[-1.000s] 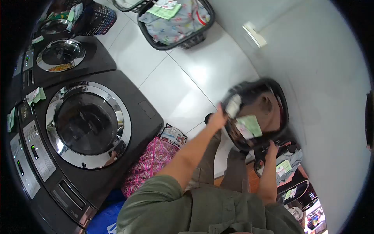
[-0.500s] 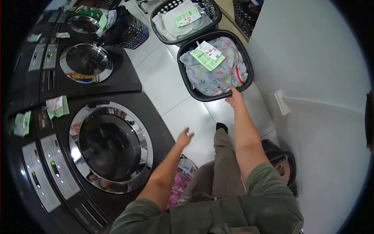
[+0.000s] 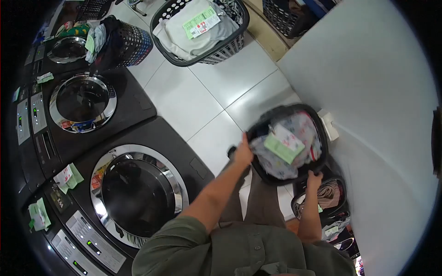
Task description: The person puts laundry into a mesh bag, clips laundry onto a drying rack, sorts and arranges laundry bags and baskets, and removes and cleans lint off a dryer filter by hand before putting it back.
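Two hands on one load: my left hand [image 3: 244,149] is closed on the left rim, my right hand [image 3: 314,180] hooked on the near rim toward the right corner. Between them hangs a black plastic basket with rounded corners [image 3: 323,147], up in front of my legs in brown-grey trousers [image 3: 263,202], a little blurred. Inside it, pale grey cloth printed with small coloured patterns [image 3: 305,129], and right on top, a green-and-white paper slip [image 3: 285,145].

Over to the right, the basket's edge is just beside a small white box [image 3: 328,125] on the smooth pale wall [image 3: 377,115]; whether they touch, I cannot tell. Low down past my right hand sits another dark basket, filled with brown ribbed cloth [image 3: 329,193].

Ahead, on the glossy white floor tiles [image 3: 202,92], well apart from my load, stands a black perforated basket [image 3: 225,51] heaped with white and grey clothes. And along my left, a dark grey front-loading machine with a round glass door [image 3: 138,195] is the nearest in the row, with a creased green-and-white slip [image 3: 69,178] lying beyond its lit control panel [image 3: 94,244].
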`<move>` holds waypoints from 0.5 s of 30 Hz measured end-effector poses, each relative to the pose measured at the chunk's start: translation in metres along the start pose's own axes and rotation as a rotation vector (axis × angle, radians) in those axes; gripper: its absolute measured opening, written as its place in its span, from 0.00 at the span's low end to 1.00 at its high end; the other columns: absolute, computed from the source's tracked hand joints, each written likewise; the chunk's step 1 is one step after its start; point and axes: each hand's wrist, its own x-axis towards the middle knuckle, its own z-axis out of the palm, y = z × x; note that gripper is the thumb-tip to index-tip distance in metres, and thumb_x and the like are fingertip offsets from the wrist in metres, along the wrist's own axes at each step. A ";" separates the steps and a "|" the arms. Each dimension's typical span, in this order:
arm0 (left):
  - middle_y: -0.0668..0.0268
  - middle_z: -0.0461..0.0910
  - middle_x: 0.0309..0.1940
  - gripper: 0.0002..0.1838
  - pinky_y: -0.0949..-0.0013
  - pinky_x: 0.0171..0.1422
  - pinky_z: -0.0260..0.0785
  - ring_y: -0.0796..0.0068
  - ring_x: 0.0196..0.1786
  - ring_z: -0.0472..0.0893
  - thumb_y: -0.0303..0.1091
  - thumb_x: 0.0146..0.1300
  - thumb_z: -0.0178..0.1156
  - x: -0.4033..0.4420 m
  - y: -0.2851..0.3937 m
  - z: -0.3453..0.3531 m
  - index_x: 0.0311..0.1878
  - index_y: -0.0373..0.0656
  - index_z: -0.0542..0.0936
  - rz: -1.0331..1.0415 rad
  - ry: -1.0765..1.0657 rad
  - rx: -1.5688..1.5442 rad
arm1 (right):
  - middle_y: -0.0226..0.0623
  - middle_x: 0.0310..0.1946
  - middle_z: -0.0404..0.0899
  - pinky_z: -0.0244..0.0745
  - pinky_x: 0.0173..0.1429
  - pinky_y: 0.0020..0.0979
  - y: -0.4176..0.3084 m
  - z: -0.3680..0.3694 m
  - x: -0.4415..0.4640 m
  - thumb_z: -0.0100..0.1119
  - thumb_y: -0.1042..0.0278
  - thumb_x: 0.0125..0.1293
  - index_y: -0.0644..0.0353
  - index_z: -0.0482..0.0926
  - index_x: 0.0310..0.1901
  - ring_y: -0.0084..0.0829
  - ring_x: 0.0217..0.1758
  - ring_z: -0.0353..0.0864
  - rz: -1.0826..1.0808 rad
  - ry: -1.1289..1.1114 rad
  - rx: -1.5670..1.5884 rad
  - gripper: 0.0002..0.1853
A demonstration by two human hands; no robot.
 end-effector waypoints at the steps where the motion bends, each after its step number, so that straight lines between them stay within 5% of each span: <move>1: 0.43 0.73 0.39 0.40 0.51 0.42 0.66 0.47 0.38 0.75 0.28 0.52 0.46 -0.015 -0.005 0.021 0.67 0.48 0.38 0.048 -0.023 0.018 | 0.55 0.47 0.69 0.60 0.58 0.38 -0.024 -0.021 -0.019 0.59 0.62 0.46 0.66 0.60 0.55 0.50 0.53 0.67 -0.103 0.002 -0.010 0.34; 2: 0.45 0.75 0.36 0.40 0.51 0.43 0.65 0.45 0.37 0.75 0.29 0.53 0.46 -0.034 0.008 0.015 0.66 0.47 0.36 0.017 -0.178 0.065 | 0.54 0.50 0.66 0.59 0.58 0.36 -0.066 -0.036 -0.042 0.58 0.64 0.47 0.67 0.62 0.54 0.46 0.55 0.65 -0.205 0.047 -0.112 0.32; 5: 0.46 0.76 0.36 0.42 0.52 0.41 0.66 0.46 0.37 0.76 0.40 0.54 0.53 -0.033 -0.013 0.010 0.66 0.45 0.39 0.204 -0.563 0.000 | 0.49 0.50 0.67 0.60 0.58 0.33 -0.144 0.002 -0.069 0.59 0.66 0.49 0.66 0.64 0.53 0.40 0.54 0.67 -0.491 -0.093 0.250 0.28; 6: 0.46 0.76 0.36 0.42 0.52 0.41 0.66 0.46 0.37 0.76 0.40 0.54 0.53 -0.019 -0.030 0.006 0.66 0.45 0.39 0.226 -0.546 0.005 | 0.46 0.50 0.68 0.60 0.57 0.32 -0.182 0.033 -0.074 0.60 0.68 0.49 0.64 0.66 0.52 0.38 0.53 0.68 -0.548 -0.153 0.405 0.27; 8: 0.48 0.76 0.39 0.41 0.55 0.39 0.69 0.48 0.36 0.76 0.47 0.53 0.55 0.017 -0.076 -0.014 0.65 0.44 0.48 0.579 -0.308 0.054 | 0.45 0.54 0.65 0.57 0.59 0.35 -0.279 0.087 -0.090 0.62 0.61 0.50 0.63 0.61 0.56 0.37 0.57 0.64 -0.284 -0.521 0.474 0.33; 9: 0.48 0.76 0.39 0.41 0.55 0.39 0.69 0.48 0.36 0.76 0.47 0.53 0.55 0.037 -0.086 -0.047 0.65 0.44 0.48 0.585 -0.286 0.074 | 0.45 0.56 0.63 0.57 0.59 0.37 -0.329 0.115 -0.102 0.61 0.58 0.51 0.62 0.57 0.59 0.39 0.58 0.63 -0.253 -0.611 0.536 0.36; 11: 0.52 0.76 0.40 0.31 0.58 0.38 0.70 0.50 0.35 0.76 0.47 0.55 0.53 0.079 -0.101 -0.120 0.59 0.41 0.61 0.177 -0.253 -0.161 | 0.47 0.62 0.54 0.55 0.60 0.43 -0.430 0.165 -0.117 0.60 0.50 0.50 0.59 0.44 0.64 0.43 0.63 0.55 -0.051 -0.845 0.628 0.46; 12: 0.52 0.76 0.40 0.26 0.59 0.38 0.70 0.51 0.36 0.76 0.45 0.56 0.51 0.109 -0.117 -0.159 0.56 0.41 0.64 0.311 -0.184 0.003 | 0.47 0.53 0.66 0.62 0.54 0.43 -0.466 0.199 -0.121 0.61 0.50 0.49 0.61 0.57 0.58 0.41 0.55 0.66 0.010 -0.810 0.706 0.39; 14: 0.56 0.76 0.40 0.19 0.63 0.48 0.66 0.60 0.44 0.74 0.44 0.59 0.48 0.165 -0.141 -0.229 0.47 0.41 0.71 0.227 -0.199 0.409 | 0.40 0.37 0.74 0.71 0.41 0.41 -0.515 0.250 -0.110 0.62 0.55 0.49 0.61 0.69 0.45 0.36 0.38 0.75 0.039 -1.099 0.849 0.25; 15: 0.61 0.75 0.42 0.18 0.64 0.46 0.65 0.66 0.42 0.74 0.44 0.59 0.47 0.212 -0.182 -0.257 0.48 0.44 0.70 0.364 -0.056 0.020 | 0.36 0.31 0.74 0.71 0.35 0.38 -0.529 0.264 -0.115 0.61 0.59 0.49 0.60 0.70 0.40 0.32 0.30 0.74 0.072 -0.944 0.847 0.19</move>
